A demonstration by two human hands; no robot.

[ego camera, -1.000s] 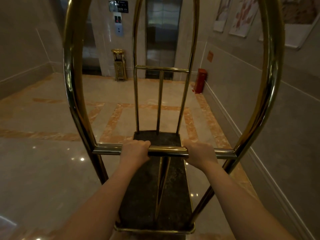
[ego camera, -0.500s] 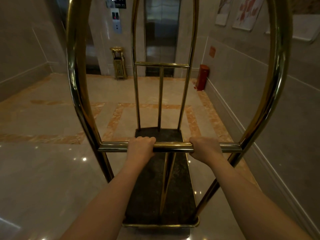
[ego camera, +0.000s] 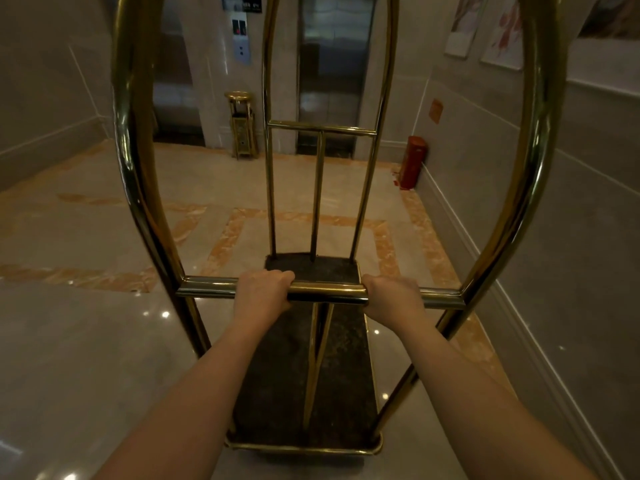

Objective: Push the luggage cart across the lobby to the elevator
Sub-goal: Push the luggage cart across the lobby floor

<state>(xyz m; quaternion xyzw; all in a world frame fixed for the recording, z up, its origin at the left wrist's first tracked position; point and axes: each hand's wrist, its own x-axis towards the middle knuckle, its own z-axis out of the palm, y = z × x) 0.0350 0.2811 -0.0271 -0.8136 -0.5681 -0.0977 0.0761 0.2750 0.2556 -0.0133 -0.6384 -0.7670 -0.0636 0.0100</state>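
The brass luggage cart [ego camera: 135,140] fills the view, its arched frame rising on both sides and its dark carpeted deck [ego camera: 332,341] bare of bags. My left hand [ego camera: 261,292] and my right hand [ego camera: 393,297] both grip the cart's horizontal push bar [ego camera: 327,293], one on each side of the centre post. Straight ahead, behind the far arch, stands the elevator [ego camera: 334,64] with its metal doors closed. A call panel [ego camera: 241,36] is on the pillar left of it.
A gold ash-bin stand [ego camera: 242,124] sits by the pillar between two elevator openings. A red cylinder [ego camera: 412,162] stands in the right corner. The right wall [ego camera: 571,220] runs close beside the cart. Polished marble floor [ego camera: 86,341] spreads to the left.
The cart and I have rolled forward; the elevator doors, bin stand and red cylinder look nearer. Both hands keep the same grip on the bar.
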